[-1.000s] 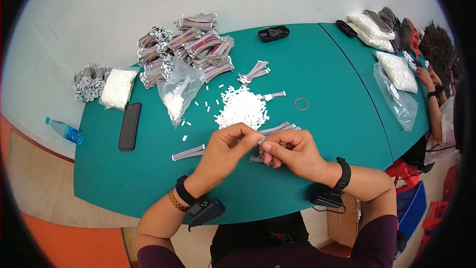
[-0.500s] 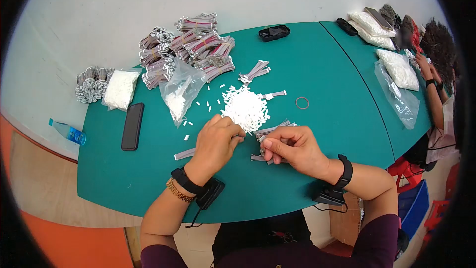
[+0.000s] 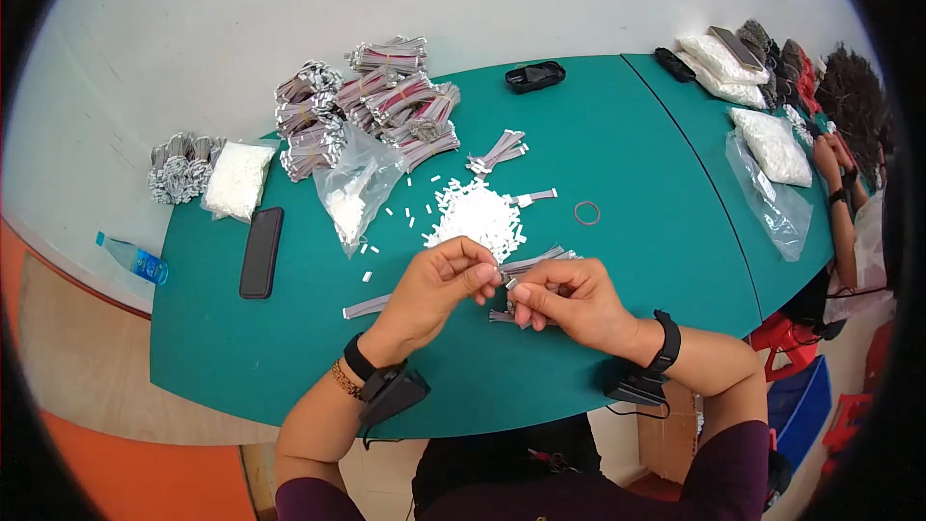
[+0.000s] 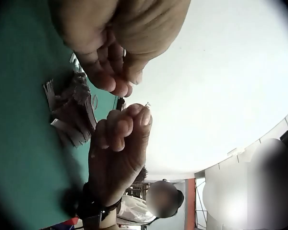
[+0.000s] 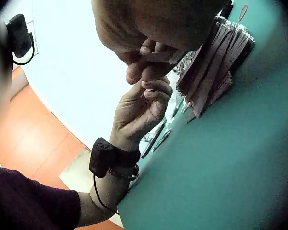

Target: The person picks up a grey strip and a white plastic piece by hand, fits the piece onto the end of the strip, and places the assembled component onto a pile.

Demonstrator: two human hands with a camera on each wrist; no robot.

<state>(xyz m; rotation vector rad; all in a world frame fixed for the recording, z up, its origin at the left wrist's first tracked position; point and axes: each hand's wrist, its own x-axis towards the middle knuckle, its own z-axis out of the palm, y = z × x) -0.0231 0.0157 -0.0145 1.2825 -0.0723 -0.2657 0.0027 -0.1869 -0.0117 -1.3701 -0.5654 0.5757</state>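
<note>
My left hand [image 3: 434,291] is raised in front of the white pile, thumb and fingertips pinched together on a small white piece [image 3: 499,272] that is mostly hidden. Facing it, my right hand [image 3: 574,301] pinches a short grey ribbon cable [image 5: 157,56] with a pale end [image 3: 511,283] sticking out past the thumb. The two sets of fingertips are close together with a narrow gap in the left wrist view. Just beyond the right hand lies a bundle of grey ribbon cables [image 3: 540,259], partly hidden by it. The heap of small white connector housings [image 3: 475,217] lies behind the left hand.
Bundled cables [image 3: 395,101], an open plastic bag [image 3: 352,183], a full bag [image 3: 236,178] and a phone [image 3: 261,253] stand to the left. A loose cable [image 3: 367,307] lies by my left wrist, a red rubber band [image 3: 586,212] to the right. Another person's arms [image 3: 839,183] work at far right.
My left hand moved away from the right hand to the near edge of the white pile, then came back to the right fingertips. The right hand stayed nearly in place.
</note>
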